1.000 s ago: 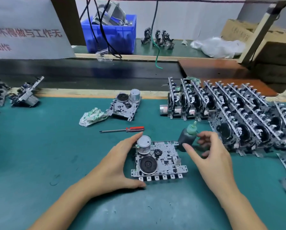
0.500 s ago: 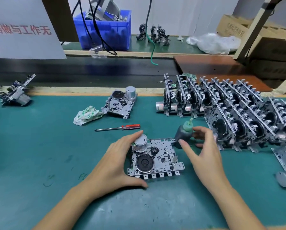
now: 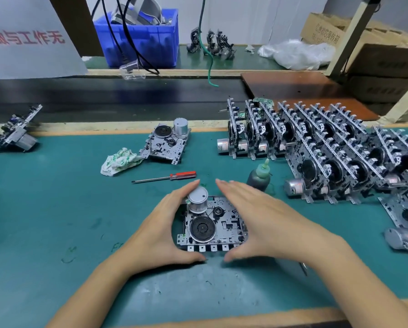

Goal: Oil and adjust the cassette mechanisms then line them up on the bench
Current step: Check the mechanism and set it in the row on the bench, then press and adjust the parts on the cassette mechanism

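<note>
Mechanisms, screwdriver on bench

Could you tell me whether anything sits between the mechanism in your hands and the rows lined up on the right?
Yes: the oil bottle stands on the mat between the held mechanism and the rows.
</note>
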A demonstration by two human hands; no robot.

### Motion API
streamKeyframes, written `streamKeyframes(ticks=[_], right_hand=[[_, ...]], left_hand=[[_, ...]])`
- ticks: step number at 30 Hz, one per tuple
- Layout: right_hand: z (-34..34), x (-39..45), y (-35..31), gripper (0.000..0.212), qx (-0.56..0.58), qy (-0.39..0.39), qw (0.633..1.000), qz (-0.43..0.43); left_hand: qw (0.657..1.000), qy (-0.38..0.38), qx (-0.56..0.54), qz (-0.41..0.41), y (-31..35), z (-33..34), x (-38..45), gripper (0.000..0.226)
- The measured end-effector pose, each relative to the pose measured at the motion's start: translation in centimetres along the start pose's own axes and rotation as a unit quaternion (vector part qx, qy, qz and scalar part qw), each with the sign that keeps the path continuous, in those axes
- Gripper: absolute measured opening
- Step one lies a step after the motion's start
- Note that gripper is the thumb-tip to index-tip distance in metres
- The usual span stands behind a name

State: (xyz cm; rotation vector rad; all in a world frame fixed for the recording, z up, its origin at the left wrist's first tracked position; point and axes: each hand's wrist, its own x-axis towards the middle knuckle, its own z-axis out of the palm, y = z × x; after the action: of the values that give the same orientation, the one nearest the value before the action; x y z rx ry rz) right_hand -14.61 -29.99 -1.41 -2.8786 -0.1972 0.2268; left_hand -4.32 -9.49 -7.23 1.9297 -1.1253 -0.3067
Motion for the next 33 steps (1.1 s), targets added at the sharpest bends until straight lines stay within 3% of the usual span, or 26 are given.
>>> streamKeyframes(ticks=[5,10,13,16,17,20,22,23,24,25,26,27,29,31,33], right_hand=[[-0.7,1.3,-0.8,0.118,-0.082,-0.058,0.994,0.04],[-1.7,1.7,-1.5,0.077,-0.186,-0.007,0.982,-0.024],[-2.4,1.4,-0.8,0.072,-0.114,-0.002,0.993,-0.027],[-2.6,0.8,-0.7,0.07,0.142,-0.016,0.99,-0.009],[-2.4,0.6,-1.0,0.07,0.271,-0.034,0.962,-0.009],[-0.9,0.5,-3.1,0.061,0.578,-0.101,0.806,-0.079],[0.4,0.5,-4.3,0.065,0.683,-0.105,0.716,-0.101],[0.7,0.5,-4.7,0.063,0.725,-0.107,0.673,-0.099],[0.9,0.4,-4.9,0.053,0.756,-0.104,0.64,-0.089],[1.1,0.3,-5.0,0.039,0.772,-0.095,0.624,-0.075],[1.3,0.2,-4.9,0.024,0.772,-0.077,0.628,-0.058],[1.5,0.2,-4.8,0.012,0.759,-0.056,0.648,-0.041],[2.2,0.4,-4.6,0.012,0.722,-0.023,0.692,-0.02],[2.5,0.3,-4.6,0.019,0.69,0.004,0.724,0.002],[2.4,-0.2,-4.4,0.022,0.627,0.034,0.778,0.016]], left_hand=[[1.0,-0.001,-0.013,-0.011,-0.1,0.1,-0.2,0.113],[0.999,0.02,-0.04,0.005,0.4,0.1,-0.1,0.118],[0.992,0.029,-0.122,-0.011,0.8,-0.1,-0.1,0.127],[0.947,0.003,-0.311,-0.079,1.4,-1.0,0.1,0.115],[0.916,-0.032,-0.392,-0.078,1.7,-1.2,0.2,0.106],[0.8,-0.122,-0.572,-0.136,2.3,-1.2,0.5,0.106],[0.741,-0.156,-0.639,-0.137,2.3,-1.2,0.7,0.108],[0.708,-0.166,-0.677,-0.115,2.1,-1.0,0.6,0.105],[0.678,-0.147,-0.706,-0.146,1.7,-0.7,0.7,0.113],[0.686,-0.105,-0.687,-0.216,1.0,-0.3,0.5,0.133],[0.701,-0.055,-0.66,-0.265,0.6,0.1,0.5,0.147],[0.692,-0.063,-0.672,-0.256,0.7,0.1,0.3,0.142],[0.664,-0.112,-0.722,-0.159,2.3,-0.2,0.5,0.102],[0.689,-0.097,-0.694,-0.185,2.6,-0.5,0.6,0.079],[0.661,-0.129,-0.721,-0.164,2.3,-0.5,0.7,0.068]])
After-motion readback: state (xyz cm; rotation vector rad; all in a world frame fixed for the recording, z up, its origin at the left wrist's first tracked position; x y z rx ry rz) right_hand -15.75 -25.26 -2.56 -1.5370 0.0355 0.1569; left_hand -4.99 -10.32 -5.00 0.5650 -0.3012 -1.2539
